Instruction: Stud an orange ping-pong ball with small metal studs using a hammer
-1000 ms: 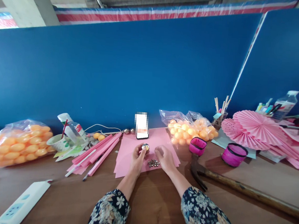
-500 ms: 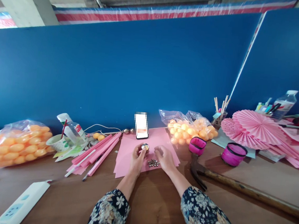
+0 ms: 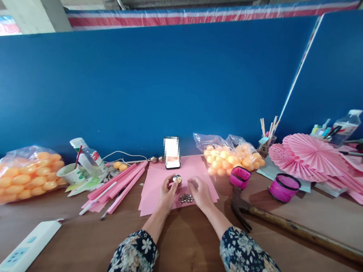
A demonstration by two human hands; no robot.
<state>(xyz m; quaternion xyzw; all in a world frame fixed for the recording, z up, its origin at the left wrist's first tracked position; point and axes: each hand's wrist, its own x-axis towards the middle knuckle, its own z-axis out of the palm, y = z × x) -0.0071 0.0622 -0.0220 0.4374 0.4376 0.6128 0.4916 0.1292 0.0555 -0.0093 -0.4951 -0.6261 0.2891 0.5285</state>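
My left hand (image 3: 167, 193) is closed around a shiny, silvery round piece (image 3: 177, 178), which shows above the thumb; its exact kind is too small to make out. To its right, my right hand (image 3: 200, 191) hovers with bent fingers pinched toward the left hand. Whatever lies between those fingertips is too small to see. Between the two hands a small heap of shiny metal balls (image 3: 186, 198) rests on pink paper sheets (image 3: 152, 192). Behind the hands a phone (image 3: 173, 164) stands upright at the back of the paper, its screen blurred out.
Bags of orange balls (image 3: 17, 177) (image 3: 226, 158) stand left and right. Pink paper strips (image 3: 124, 182) lie left of the sheets. A hammer (image 3: 299, 231), magenta bands (image 3: 240, 177) and pink paper fans (image 3: 311, 159) occupy the right. A power strip (image 3: 31, 245) lies front left; a blue partition (image 3: 160, 84) rises behind.
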